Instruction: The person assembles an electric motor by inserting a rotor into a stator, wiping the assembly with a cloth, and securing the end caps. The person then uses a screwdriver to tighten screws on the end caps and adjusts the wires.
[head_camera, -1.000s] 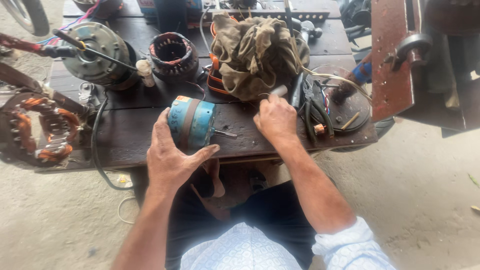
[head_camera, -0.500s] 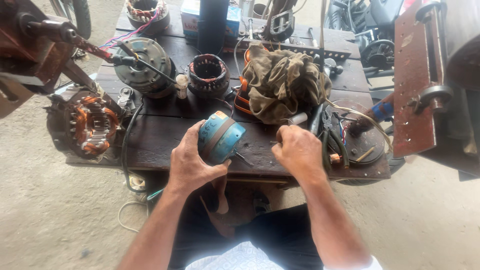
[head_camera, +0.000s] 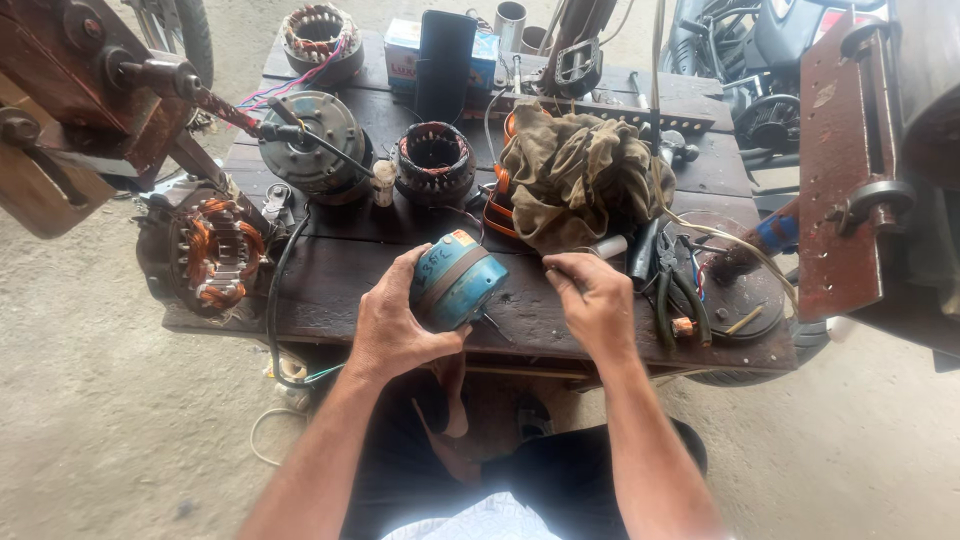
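Hands at the near edge of a dark wooden workbench (head_camera: 330, 290): left hand (head_camera: 395, 325) grips a blue cylindrical motor (head_camera: 458, 281), its axis slanting far-left to near-right, while right hand (head_camera: 595, 300), fingers curled narrow and seemingly empty, rests just right of it.

Left hand (head_camera: 395, 320) cupped in a grip; right hand (head_camera: 595, 300) pinching, fingers curled.

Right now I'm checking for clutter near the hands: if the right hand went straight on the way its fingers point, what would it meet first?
The right hand points up-left across the table. Probably the crumpled brown rag comes first, just beyond its fingertips; depth is unclear.
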